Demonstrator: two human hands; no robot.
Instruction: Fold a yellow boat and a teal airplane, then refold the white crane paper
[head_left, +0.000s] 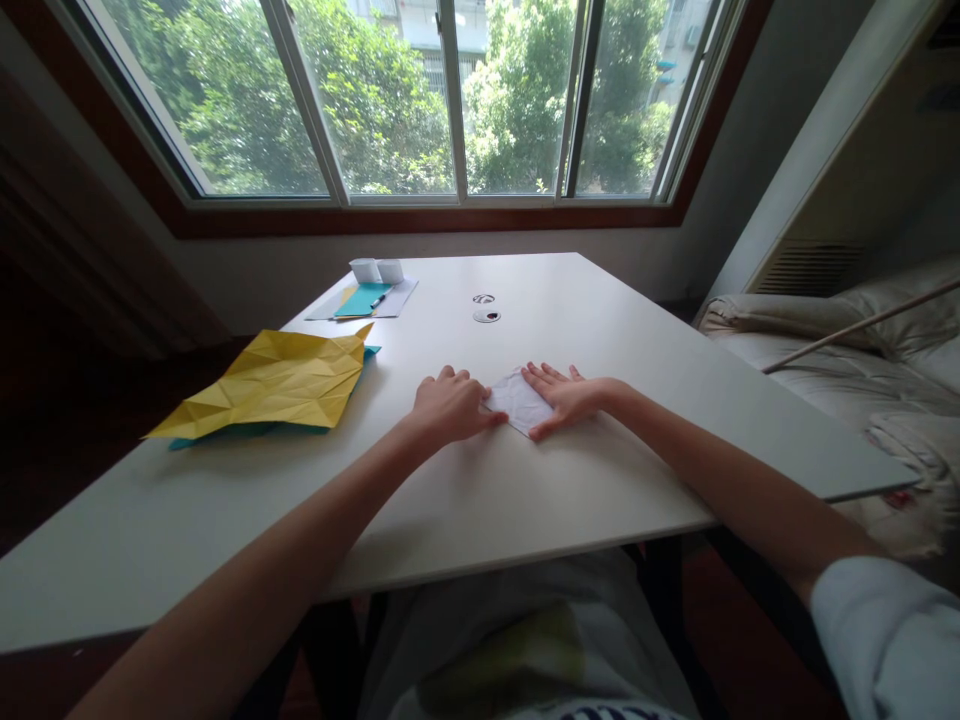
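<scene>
A small folded white paper (517, 400) lies on the white table (465, 500) in front of me. At its left corner is my left hand (452, 405), with curled fingers and the thumb stretched to the paper's near edge, gripping it. My right hand (570, 397) rests flat over the paper's right side, its fingers spread and pressing on the sheet. The paper shows creases, and its right part is hidden under that hand.
A large creased yellow sheet (277, 382) lies at the left over a teal sheet (247, 431). Farther back are white paper boxes (377, 270), a teal paper (364, 299) and a pen (379, 299). Round black-and-white pieces (486, 316) lie mid-table. A sofa (862, 340) stands right.
</scene>
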